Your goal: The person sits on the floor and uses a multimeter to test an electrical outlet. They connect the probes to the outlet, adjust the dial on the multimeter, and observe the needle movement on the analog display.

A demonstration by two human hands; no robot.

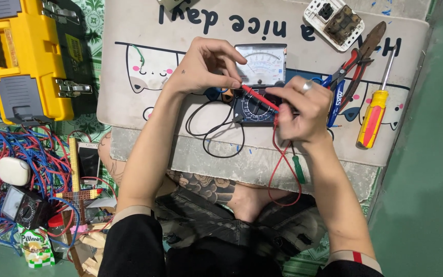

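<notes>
There is one view only, from a camera on the person's head, looking almost straight down over the lap at a mat (pixel 129 110) spread on the floor. It sits close: the forearms run up from the bottom edge, and the left hand (pixel 203 66) and right hand (pixel 301 110) meet over a meter (pixel 259 84) near the middle of the frame. The mat's far edge is at the top. A yellow toolbox (pixel 24 56) fills the upper left corner, with bare green floor (pixel 437 169) down the right.
</notes>
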